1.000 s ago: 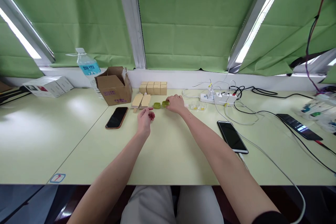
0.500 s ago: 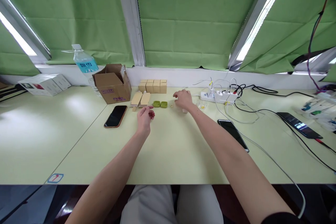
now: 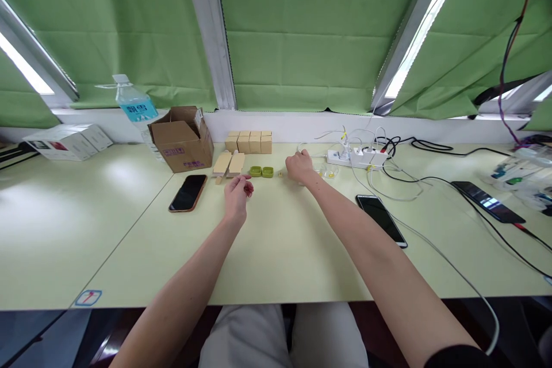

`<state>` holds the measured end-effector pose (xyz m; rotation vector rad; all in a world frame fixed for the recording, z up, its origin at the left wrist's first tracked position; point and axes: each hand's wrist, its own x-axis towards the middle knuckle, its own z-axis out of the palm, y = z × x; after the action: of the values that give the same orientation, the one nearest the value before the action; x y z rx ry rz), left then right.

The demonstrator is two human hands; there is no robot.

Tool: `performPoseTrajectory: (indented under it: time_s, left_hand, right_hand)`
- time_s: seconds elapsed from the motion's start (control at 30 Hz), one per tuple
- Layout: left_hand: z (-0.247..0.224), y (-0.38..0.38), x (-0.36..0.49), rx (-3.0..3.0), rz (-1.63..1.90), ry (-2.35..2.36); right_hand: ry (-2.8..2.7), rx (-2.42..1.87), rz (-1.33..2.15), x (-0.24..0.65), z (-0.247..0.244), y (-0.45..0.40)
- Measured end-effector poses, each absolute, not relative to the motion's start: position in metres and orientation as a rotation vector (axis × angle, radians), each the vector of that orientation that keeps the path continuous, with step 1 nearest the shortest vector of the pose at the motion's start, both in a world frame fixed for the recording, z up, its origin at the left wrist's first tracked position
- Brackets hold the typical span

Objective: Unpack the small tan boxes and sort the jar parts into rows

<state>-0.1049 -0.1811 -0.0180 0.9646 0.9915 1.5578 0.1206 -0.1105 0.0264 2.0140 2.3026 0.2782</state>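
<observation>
My left hand rests above the table just in front of two flat cardboard pieces. Its index finger reaches out and the others curl loosely; no object shows in it. Right of it sits an opened small green case, its two halves side by side. A tiny yellowish piece lies between the case and my right hand. That hand is closed with its knuckles up, close over the table. Its fingertips are hidden, so what they grip cannot be seen. Small clear plastic pieces lie to its right.
Several small cardboard boxes stand by the wall. An open carton and a water bottle are at the back left. One phone lies left, another right. A power strip with cables spreads along the back right.
My right hand's fingers have drawn together and curled down, and it has shifted slightly. My left hand has hardly moved. The view has shifted a little.
</observation>
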Motion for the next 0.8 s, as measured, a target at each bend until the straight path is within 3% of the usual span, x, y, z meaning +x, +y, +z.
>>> performPoseTrajectory:
  time_s: [0.33,0.57,0.8]
  left_hand:
    - [-0.016,-0.182,-0.104,0.944,1.570,0.988]
    - [-0.015,-0.183,-0.103,0.962,1.542,0.989]
    - [-0.014,-0.189,-0.098,1.000,1.529,0.983]
  right_hand:
    - [2.370,2.035,0.204,0.112,0.030,-0.114]
    - [2.471,2.000,0.247,0.156,0.054,-0.138]
    - [2.474,2.016,0.280,0.185,0.043,-0.145]
